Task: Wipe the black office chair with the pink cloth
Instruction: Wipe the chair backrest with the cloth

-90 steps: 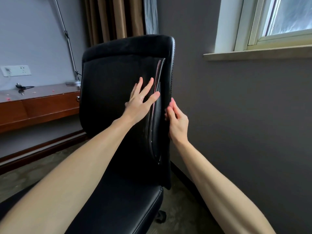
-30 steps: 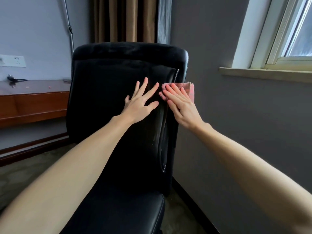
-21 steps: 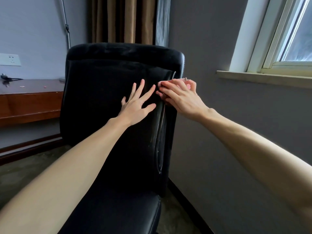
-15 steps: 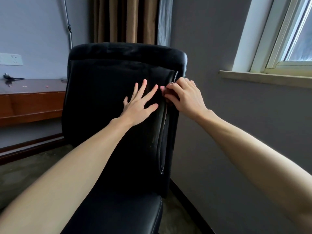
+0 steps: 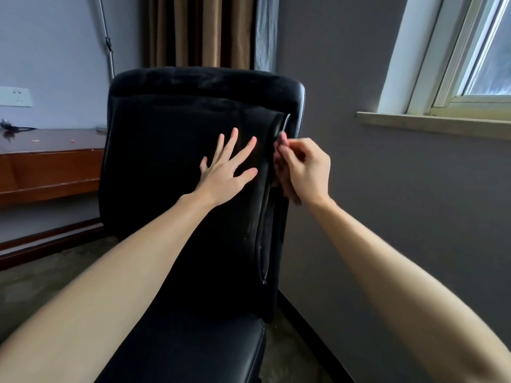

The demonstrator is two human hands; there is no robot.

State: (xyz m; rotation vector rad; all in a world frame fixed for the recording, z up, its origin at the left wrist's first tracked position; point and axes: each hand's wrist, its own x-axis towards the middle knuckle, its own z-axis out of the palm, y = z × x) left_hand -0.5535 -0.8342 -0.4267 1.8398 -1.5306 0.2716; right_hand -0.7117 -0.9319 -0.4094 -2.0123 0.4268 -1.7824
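Chair: black office chair, smooth leather-like padded back and seat, straight under both my hands.
Cloth: pink cloth, bunched in my right hand at the back's right edge seam; only a dull sliver shows.
Left hand: flat on the backrest, fingers spread wide.
Right hand: fingers curled round the cloth.
Room: grey wall and window sill beyond my right hand; wooden desk beyond my left; brown curtain above the chair.

wooden desk, wall socket, brown curtains, window sill
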